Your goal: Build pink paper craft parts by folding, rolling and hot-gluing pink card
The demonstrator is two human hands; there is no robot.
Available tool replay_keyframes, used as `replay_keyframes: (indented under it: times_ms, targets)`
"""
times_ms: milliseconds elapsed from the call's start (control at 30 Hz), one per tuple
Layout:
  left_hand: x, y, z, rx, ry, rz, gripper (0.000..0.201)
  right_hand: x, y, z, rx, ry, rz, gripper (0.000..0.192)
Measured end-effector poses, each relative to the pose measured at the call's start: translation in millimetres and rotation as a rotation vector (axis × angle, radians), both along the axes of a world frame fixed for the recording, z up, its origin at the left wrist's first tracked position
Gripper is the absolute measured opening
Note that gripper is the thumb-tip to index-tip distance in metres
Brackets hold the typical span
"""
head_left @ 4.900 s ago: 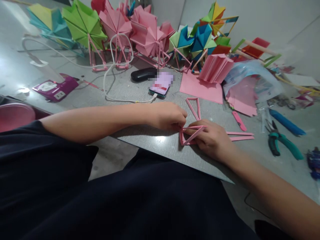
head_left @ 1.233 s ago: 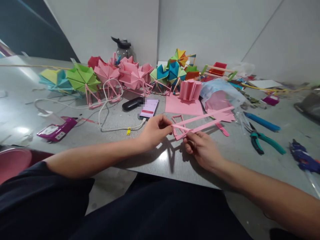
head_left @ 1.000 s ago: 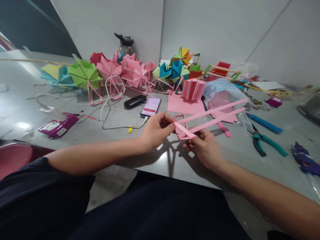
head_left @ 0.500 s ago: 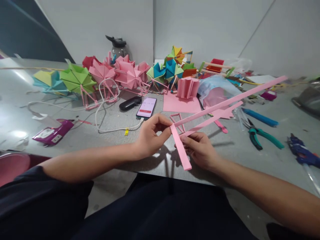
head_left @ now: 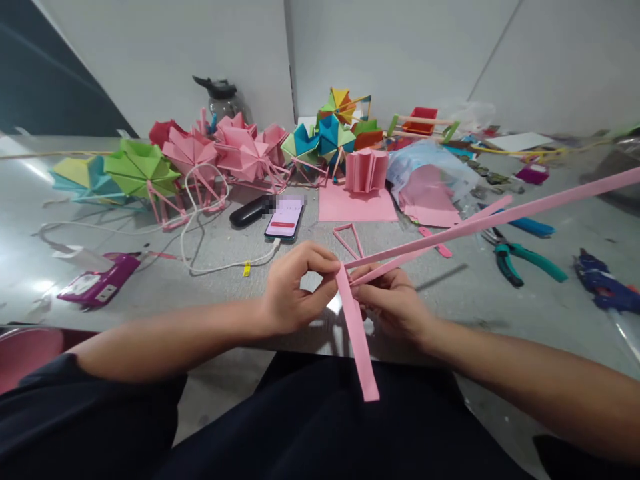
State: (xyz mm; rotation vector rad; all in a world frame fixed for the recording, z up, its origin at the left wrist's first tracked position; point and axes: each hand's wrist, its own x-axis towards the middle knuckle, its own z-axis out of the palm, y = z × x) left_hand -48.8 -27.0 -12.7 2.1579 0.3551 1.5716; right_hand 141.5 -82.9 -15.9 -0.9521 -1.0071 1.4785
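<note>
Between both hands are long pink paper strips (head_left: 470, 230), meeting at one place, with one end (head_left: 357, 340) hanging toward my lap and the others reaching up to the right. My left hand (head_left: 303, 290) pinches the strips at the bend between thumb and forefinger. On the other side, my right hand (head_left: 393, 300) is closed on the strips just below the bend; some of its fingers are hidden behind the paper. Just beyond the hands, a thin pink triangular frame (head_left: 350, 238) lies on the grey table (head_left: 235, 293).
Folded paper wheels (head_left: 143, 167) in several colours line the back. A phone (head_left: 285, 219) on a white cable, pink sheets (head_left: 357, 203) and a bagged pink stack (head_left: 430, 193) lie ahead. Pliers (head_left: 525, 257) and a blue glue gun (head_left: 607, 283) are rightward; a purple power strip (head_left: 103, 280) is leftward.
The strip end hanging toward my lap reaches lower, and the long strip extends farther right. Both hands sit slightly lower in view, still gripping the paper. The camera view has shifted a little.
</note>
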Motion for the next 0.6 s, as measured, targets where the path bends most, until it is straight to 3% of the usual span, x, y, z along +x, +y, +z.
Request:
replay_keyframes:
  times_ms: [200, 600]
  targets:
    - [-0.8, -2.6, 0.0, 0.039, 0.013, 0.004, 0.02, -2.1, -4.8, 0.5, 0.03, -0.056, -0.073, 0.018]
    - [1.0, -1.5, -1.1, 0.049, 0.026, 0.055, 0.012, -6.1, -8.8, 4.8, 0.047, -0.085, -0.083, 0.016]
